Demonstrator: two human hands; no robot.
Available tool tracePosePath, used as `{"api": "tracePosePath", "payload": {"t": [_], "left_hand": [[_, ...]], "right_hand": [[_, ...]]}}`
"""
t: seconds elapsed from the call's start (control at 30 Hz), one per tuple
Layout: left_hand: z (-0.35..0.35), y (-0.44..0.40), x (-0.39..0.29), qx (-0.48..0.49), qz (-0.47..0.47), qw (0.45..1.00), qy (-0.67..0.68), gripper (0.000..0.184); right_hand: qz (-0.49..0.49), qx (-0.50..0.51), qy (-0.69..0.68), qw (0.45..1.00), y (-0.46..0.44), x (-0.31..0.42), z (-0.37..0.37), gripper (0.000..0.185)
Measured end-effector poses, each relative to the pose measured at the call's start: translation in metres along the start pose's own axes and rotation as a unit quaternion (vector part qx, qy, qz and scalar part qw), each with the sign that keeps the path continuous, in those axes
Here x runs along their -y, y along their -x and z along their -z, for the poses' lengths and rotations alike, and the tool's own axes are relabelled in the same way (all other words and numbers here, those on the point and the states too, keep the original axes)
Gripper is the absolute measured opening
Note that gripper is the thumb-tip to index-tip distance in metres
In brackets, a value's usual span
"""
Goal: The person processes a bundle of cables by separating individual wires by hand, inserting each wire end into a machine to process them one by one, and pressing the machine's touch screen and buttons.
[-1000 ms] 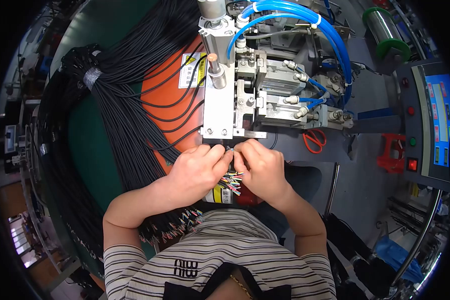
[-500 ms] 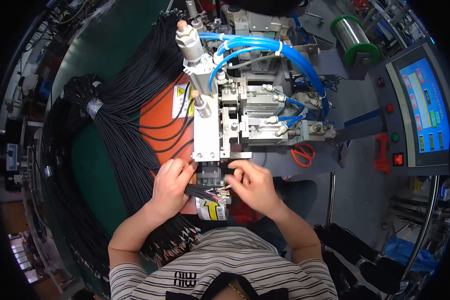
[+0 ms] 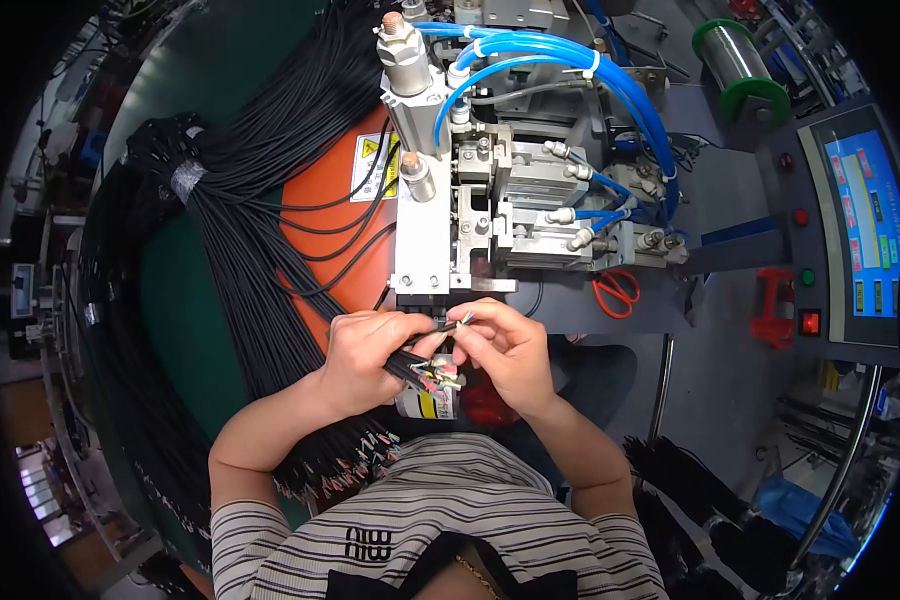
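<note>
My left hand (image 3: 368,362) is closed round a small bunch of black cables (image 3: 406,369), whose stripped ends show coloured wires (image 3: 440,377). One black cable stands apart between its thumb and forefinger, pointing right. At that cable's tip, the fingers of my right hand (image 3: 505,350) pinch the thin coloured wires (image 3: 465,320). Both hands are just in front of the white metal block of the machine (image 3: 423,240). Below them a label with a yellow arrow (image 3: 428,403) is partly covered.
A large tied bundle of black cables (image 3: 240,270) lies on the left over a green surface and an orange plate (image 3: 315,257). Blue air hoses (image 3: 570,55) arch over the machine. To the right are red-handled scissors (image 3: 615,293), a touchscreen panel (image 3: 860,220) and a wire spool (image 3: 735,65).
Both hands have come together in front of the machine. My right fingers, apart from the cables before, now pinch one cable's wire ends. The view has shifted, moving the machine up and right.
</note>
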State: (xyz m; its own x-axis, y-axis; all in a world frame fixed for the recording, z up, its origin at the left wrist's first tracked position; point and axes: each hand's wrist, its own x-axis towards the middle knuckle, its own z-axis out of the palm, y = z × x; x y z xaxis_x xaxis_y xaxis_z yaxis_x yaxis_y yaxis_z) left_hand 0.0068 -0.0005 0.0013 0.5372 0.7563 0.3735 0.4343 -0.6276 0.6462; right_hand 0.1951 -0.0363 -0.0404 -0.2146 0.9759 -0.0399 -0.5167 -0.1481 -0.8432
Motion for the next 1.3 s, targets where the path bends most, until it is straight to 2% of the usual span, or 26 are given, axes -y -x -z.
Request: {"api": "tracePosePath", "payload": {"t": [0.07,0.2,0.23,0.33,0.37,0.43,0.47,0.5,0.57,0.6,0.7,0.77,0.8,0.83,0.87,0.97,1.07,1.13,1.3], "left_hand": [[0.002,0.001,0.004,0.027,0.025,0.998,0.057,0.018],[0.015,-0.007,0.013,0.107,0.082,0.974,0.182,0.023],[0.015,-0.006,0.014,0.122,0.086,0.968,0.203,0.025],[0.01,-0.008,0.011,0.11,-0.013,0.989,0.103,0.032],[0.003,-0.003,0.008,0.076,-0.05,0.995,0.043,0.042],[0.001,0.001,-0.005,0.062,-0.047,0.994,-0.073,0.041],[0.001,0.001,-0.007,0.063,-0.041,0.995,-0.067,0.039],[0.001,0.0,-0.009,0.064,-0.035,0.995,-0.063,0.036],[0.002,0.0,-0.009,0.06,-0.022,0.997,-0.049,0.032],[0.002,0.0,-0.008,0.058,-0.014,0.998,-0.038,0.031],[0.002,0.0,-0.006,0.062,-0.019,0.997,-0.04,0.032],[0.001,0.0,-0.006,0.067,-0.031,0.996,-0.054,0.034],[-0.001,0.001,-0.005,0.068,-0.037,0.994,-0.072,0.036],[-0.001,0.002,-0.006,0.07,-0.038,0.994,-0.072,0.036],[0.0,0.001,-0.006,0.072,-0.04,0.994,-0.073,0.037],[0.001,0.0,-0.005,0.075,-0.032,0.996,-0.046,0.034],[0.001,-0.002,0.0,0.079,-0.024,0.997,0.009,0.025],[0.001,-0.002,0.007,0.091,-0.011,0.994,0.06,0.018],[0.015,-0.011,0.013,0.186,0.046,0.959,0.209,0.01]], "right_hand": [[-0.003,-0.002,0.011,1.0,-0.001,0.004,0.0,0.018],[-0.048,0.058,-0.092,0.993,-0.008,0.006,0.007,0.017],[-0.003,0.052,-0.048,0.997,-0.008,0.004,0.003,0.016],[0.109,0.014,0.098,0.989,-0.008,-0.003,-0.006,0.012],[0.135,-0.011,0.169,0.976,-0.006,-0.003,-0.008,0.013],[0.187,-0.06,0.31,0.93,-0.005,0.003,-0.015,0.013],[0.241,-0.098,0.346,0.901,-0.005,-0.004,-0.02,0.016],[0.315,-0.102,0.414,0.848,-0.006,-0.008,-0.021,0.024],[0.362,-0.084,0.505,0.779,-0.003,-0.01,-0.025,0.034],[0.347,-0.054,0.521,0.778,-0.001,-0.006,-0.027,0.037],[0.348,-0.051,0.458,0.817,-0.001,-0.01,-0.02,0.036],[0.2,-0.028,0.334,0.921,0.002,0.0,-0.012,0.024],[0.12,-0.014,0.211,0.97,0.001,0.002,-0.008,0.021],[0.037,-0.001,0.084,0.996,0.0,0.001,-0.004,0.018],[0.006,0.028,-0.02,0.999,-0.002,-0.007,0.003,0.018],[-0.034,0.048,-0.097,0.994,-0.004,-0.006,0.006,0.019],[-0.081,0.044,-0.123,0.988,-0.004,-0.003,0.007,0.018],[-0.079,0.056,-0.097,0.991,-0.006,-0.004,0.01,0.017],[-0.07,0.084,-0.04,0.993,-0.011,0.002,0.012,0.016]]}}
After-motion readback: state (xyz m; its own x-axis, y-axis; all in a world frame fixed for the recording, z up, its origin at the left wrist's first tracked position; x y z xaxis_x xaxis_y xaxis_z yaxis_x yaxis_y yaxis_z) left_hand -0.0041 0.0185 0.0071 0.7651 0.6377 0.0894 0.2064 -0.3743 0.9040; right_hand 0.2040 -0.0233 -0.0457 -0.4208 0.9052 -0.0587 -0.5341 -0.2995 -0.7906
